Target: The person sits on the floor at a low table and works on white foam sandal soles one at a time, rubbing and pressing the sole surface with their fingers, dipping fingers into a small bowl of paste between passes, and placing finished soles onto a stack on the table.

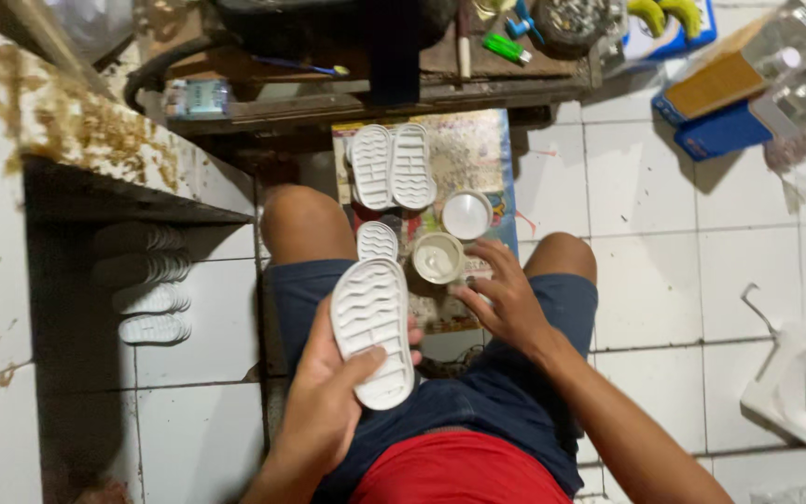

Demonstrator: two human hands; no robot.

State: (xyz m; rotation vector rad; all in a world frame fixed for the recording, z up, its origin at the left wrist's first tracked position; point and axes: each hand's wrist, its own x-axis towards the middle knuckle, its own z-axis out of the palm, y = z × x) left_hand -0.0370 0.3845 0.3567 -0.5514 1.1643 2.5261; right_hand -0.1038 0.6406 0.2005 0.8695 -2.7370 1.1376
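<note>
The left hand (328,401) is gripping a white shoe sole (372,331), long axis pointing away, just left of the open glue tub (437,258), where the right hand (506,299), fingers spread, is reaching.

That ribbed white sole (372,331) I've got looks like matt rubber, floor tiles (664,280) are glossy ceramic, shorts (478,411) plain cloth.

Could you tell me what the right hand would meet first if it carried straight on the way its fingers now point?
Most likely the small open tub: the right hand points up-left, fingertips almost at its rim. Depth is uncertain from above.
</note>
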